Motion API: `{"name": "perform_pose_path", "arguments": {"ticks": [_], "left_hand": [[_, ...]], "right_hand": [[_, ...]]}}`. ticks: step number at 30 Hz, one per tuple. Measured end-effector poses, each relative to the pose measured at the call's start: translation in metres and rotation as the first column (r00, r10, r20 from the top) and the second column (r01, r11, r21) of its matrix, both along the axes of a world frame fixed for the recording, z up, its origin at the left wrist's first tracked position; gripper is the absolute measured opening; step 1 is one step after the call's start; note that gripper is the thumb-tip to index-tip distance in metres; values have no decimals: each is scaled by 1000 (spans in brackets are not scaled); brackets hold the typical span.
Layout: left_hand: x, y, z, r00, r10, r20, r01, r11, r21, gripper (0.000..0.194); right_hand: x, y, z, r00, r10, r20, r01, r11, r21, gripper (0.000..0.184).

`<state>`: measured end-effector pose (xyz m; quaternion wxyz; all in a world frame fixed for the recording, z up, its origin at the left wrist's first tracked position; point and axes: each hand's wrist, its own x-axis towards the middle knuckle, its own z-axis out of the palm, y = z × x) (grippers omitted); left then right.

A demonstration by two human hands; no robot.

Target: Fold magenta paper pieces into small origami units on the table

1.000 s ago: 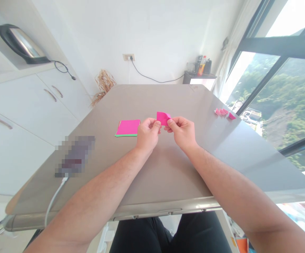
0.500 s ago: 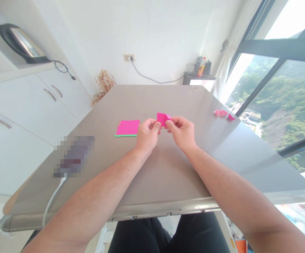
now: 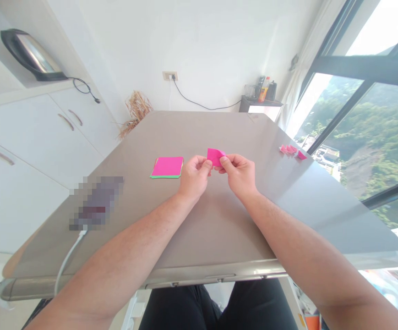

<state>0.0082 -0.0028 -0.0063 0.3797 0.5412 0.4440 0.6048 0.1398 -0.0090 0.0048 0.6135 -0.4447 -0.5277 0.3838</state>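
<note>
A small piece of bright pink paper (image 3: pixel 214 156) is held up over the middle of the table, partly folded at its right side. My left hand (image 3: pixel 196 175) is closed on its lower left corner, thumb on top. On the right edge my right hand (image 3: pixel 238 171) pinches the same paper between thumb and fingers. Just left of my left hand lies a stack of square paper (image 3: pixel 166 166), pink on top with green showing at the front edge. Several small folded pink paper pieces (image 3: pixel 291 149) rest near the table's right edge.
The grey-brown table (image 3: pixel 219 238) spans the view. At its left lies a blurred-out dark device (image 3: pixel 99 201) with a white cable (image 3: pixel 66 259). A window (image 3: pixel 367 128) borders the right side. Beyond the far edge stands a small cabinet (image 3: pixel 262 106) with bottles; dried stalks (image 3: pixel 137 110) stand at the far left.
The right thumb has shifted slightly along the paper's folded side. Both hands keep their grip on the pink paper. The view has moved a little; other things lie as before.
</note>
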Motion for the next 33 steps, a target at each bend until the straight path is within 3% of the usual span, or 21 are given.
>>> {"name": "perform_pose_path", "arguments": {"ticks": [9,15,21,25,33], "left_hand": [[1,1,-2,999,-3,50,4,1000,-18,13],[1,2,-5,995,-90,51,92,995,-47,11],[-4,4,-3,959,-245,139,253,967,-38,17],[-9,7,-1,966,-231,119,237,970,-46,18],[-10,7,2,983,-166,81,169,985,-29,18]], "right_hand": [[1,-3,0,996,24,83,-21,999,-36,21],[2,-4,0,987,-37,154,48,997,-66,18],[6,-5,2,969,56,239,-33,994,-101,19],[8,-2,1,950,131,285,-96,986,-134,21],[7,1,0,927,158,341,-116,983,-140,19]]}}
